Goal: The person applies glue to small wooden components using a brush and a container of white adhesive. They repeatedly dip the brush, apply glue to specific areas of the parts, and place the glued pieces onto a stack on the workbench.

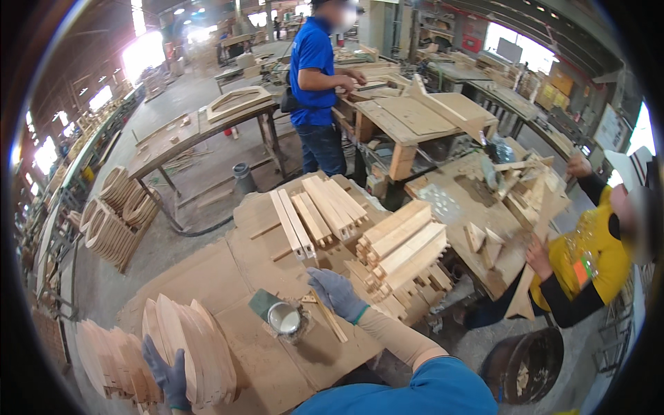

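Observation:
My left hand (168,377), in a grey glove, has its thumb and fingers spread against a standing stack of curved, pointed wooden pieces (197,346). A second stack of curved pieces (114,363) stands to its left. My right hand (337,294), also gloved, hovers over the cardboard-covered table (263,373), fingers together and slightly bent; its thumb and palm are hidden. Just below it lies a thin wooden stick (333,321). Beside the stick stands an uncovered can of white liquid (284,318), next to a dark green flat piece (263,303).
Ahead are rows of long wooden bars (332,207) and a stacked pile of notched bars (404,245). A person in blue (315,90) works at a far bench; a person in yellow (588,256) handles wood at right. A dark barrel (522,366) stands on the floor.

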Demonstrator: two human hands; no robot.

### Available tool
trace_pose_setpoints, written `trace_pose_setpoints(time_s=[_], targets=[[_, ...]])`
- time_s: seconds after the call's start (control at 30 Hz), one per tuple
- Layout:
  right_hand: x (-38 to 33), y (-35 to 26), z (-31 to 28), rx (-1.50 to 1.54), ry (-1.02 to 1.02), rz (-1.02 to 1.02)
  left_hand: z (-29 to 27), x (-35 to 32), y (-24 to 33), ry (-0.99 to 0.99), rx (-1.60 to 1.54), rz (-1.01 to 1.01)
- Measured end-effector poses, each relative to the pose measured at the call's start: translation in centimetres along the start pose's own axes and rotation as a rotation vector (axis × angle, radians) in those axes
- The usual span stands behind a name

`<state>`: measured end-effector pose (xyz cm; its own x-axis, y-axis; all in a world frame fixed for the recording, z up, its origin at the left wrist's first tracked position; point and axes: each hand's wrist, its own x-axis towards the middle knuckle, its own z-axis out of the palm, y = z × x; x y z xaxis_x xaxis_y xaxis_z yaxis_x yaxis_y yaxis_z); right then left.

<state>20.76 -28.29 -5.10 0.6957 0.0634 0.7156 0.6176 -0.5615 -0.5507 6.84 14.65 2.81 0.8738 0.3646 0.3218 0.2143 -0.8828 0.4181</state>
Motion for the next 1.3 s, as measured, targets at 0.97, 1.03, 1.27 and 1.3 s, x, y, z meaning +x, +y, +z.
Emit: trace_pose_setpoints(time_s=[0.97,1.03,1.27,1.3], targets=[[-3.6,-0.7,-8.8,-0.532,-0.201,0.132,4.0,-1.5,-7.1,-0.077,0.085,0.144],[-3.3,2.5,-9.1,-0.548,-0.195,0.099,4.1,-1.5,-6.5,-0.132,0.141,0.076],[-2.1,11.5,-10.3,-0.778,-0.256,0.286,6.3,-2.6,-2.3,-0.274,0.531,-0.098],[-2.6,12.5,-10.7,-0.759,-0.206,0.271,6.7,-2.8,-1.9,-0.28,0.538,-0.092]])
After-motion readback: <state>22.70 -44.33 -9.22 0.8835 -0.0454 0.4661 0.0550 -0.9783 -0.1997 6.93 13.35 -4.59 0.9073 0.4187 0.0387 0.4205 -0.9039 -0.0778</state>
